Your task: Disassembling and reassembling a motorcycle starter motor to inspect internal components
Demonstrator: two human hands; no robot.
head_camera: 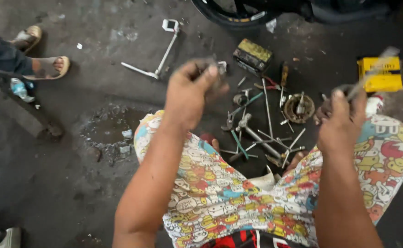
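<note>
My left hand (193, 92) is raised over my left knee, its fingers closed around a small blurred grey metal part (217, 73). My right hand (341, 117) is lifted above my right knee and grips a thin grey rod-like tool (371, 69) that slants up to the right, blurred by motion. Between my knees, on the dark floor, lie scattered wrenches, long bolts and a metal shaft (256, 135). A round rusty brake-like part (299, 108) rests just left of my right hand.
A white L-shaped wrench (162, 55) lies at top centre. A dark battery-like box (253, 55) and a yellow box (379, 73) sit on the floor. A tyre (231, 16) is at the top edge. Another person's sandalled feet (43, 59) stand at left beside a puddle (109, 128).
</note>
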